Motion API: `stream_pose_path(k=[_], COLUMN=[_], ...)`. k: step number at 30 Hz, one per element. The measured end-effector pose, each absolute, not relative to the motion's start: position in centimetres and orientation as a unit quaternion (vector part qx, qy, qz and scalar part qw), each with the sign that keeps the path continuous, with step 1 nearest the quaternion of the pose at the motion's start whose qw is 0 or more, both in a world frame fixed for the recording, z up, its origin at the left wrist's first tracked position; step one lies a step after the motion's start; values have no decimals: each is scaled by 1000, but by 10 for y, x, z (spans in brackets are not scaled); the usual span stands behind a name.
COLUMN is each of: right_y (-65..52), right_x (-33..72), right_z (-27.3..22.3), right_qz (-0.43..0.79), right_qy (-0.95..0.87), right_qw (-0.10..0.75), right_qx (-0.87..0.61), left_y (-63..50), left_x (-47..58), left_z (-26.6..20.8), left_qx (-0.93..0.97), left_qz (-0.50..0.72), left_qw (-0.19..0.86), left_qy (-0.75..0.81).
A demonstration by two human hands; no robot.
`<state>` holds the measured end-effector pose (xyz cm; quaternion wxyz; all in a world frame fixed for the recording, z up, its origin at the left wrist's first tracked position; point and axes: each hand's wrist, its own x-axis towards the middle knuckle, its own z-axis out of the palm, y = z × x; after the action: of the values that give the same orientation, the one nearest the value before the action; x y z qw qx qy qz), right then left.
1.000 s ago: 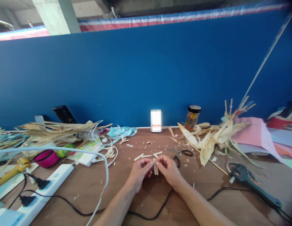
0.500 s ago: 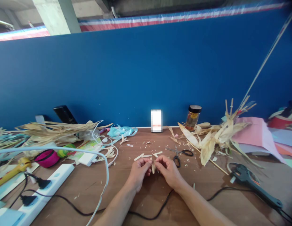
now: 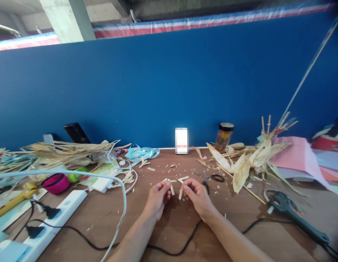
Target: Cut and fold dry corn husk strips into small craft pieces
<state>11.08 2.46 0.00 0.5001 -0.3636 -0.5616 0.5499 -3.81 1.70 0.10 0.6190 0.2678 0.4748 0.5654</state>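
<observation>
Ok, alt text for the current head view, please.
A left hand and a right hand each pinch a pale strip above a brown table strewn with scraps. Scissors lie just beyond the right hand, a glue gun farther right, a power strip at left; a blue partition stands behind.

Your left hand [image 3: 159, 198] and right hand [image 3: 198, 197] are bare, as are your left forearm [image 3: 136, 234] and right forearm [image 3: 231, 233], both broader at the near end.

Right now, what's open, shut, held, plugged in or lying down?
Left hand: pinching one thin tan strip
Right hand: pinching another thin tan strip
Black-handled metal scissors: open
Clear black-lidded jar: shut
White rectangular power strip: two black plugs in
Dark plastic glue gun: lying down
</observation>
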Motion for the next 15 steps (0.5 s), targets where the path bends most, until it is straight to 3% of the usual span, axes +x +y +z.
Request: stream_pose_path(k=[4, 15], right_y=[27, 28], right_x=[111, 116], right_z=[-4, -9], right_qz=[538, 362], right_qy=[-557, -651], right_qw=[503, 475], right_qx=[-384, -469], left_y=[15, 13], left_x=[-38, -36], left_z=[4, 8], left_qx=[274, 320], left_qz=[549, 538], left_qw=[641, 647], left_qy=[461, 436])
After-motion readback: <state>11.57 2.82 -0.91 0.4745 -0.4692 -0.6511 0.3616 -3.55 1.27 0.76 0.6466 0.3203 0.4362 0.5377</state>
